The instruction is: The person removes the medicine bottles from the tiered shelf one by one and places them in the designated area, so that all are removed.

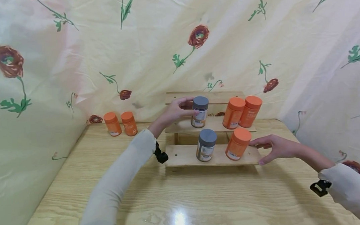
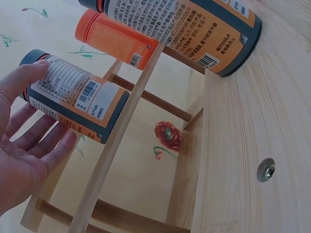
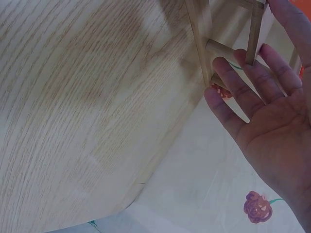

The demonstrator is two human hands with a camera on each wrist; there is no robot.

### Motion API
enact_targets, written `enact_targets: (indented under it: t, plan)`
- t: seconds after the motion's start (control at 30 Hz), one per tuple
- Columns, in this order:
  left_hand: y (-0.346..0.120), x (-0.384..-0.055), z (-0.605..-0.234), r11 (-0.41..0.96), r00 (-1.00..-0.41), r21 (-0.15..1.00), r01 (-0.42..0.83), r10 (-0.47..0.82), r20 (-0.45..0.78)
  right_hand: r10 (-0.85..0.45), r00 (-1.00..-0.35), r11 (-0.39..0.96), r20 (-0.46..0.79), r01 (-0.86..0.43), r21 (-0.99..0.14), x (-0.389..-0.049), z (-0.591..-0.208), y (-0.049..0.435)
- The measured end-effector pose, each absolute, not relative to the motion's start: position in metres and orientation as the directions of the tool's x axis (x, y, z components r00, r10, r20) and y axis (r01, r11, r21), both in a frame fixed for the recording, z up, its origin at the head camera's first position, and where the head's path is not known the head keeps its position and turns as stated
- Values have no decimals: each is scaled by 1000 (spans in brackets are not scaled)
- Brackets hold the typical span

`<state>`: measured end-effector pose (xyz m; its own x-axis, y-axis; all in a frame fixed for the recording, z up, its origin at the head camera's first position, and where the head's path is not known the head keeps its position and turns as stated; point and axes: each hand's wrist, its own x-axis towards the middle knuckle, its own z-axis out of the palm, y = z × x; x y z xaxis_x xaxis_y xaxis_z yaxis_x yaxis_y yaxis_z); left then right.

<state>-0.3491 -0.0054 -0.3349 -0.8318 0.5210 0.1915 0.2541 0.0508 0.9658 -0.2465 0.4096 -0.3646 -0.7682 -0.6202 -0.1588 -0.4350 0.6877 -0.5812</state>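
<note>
On the middle board of a wooden tiered rack (image 1: 182, 156), my left hand (image 1: 180, 109) grips a grey-lidded jar (image 1: 200, 115). The left wrist view shows the thumb near its lid and fingers around its far side; its base is at the board. Below it on the front board stands a second grey-lidded jar (image 1: 206, 148), with an orange jar (image 1: 237, 147) to its right. My right hand (image 1: 278, 148) is at the right end of that board, fingers extended and spread, fingertips at the wood. Nothing lies in the right palm (image 3: 277, 131).
Two orange jars (image 1: 233, 115) (image 1: 250, 113) stand side by side on the middle board's right part. Two smaller orange jars (image 1: 112, 125) (image 1: 129, 124) stand on the wooden table (image 1: 141, 194) at the back left. A flowered cloth (image 1: 135, 60) hangs behind and at the sides.
</note>
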Motion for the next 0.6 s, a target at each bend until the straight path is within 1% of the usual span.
enact_targets:
  t: [0.6]
  plan:
    - [-2, -350, -338, 61, -840, 954, 292, 493, 226, -608, -774, 704, -177, -422, -571, -245, -362, 408]
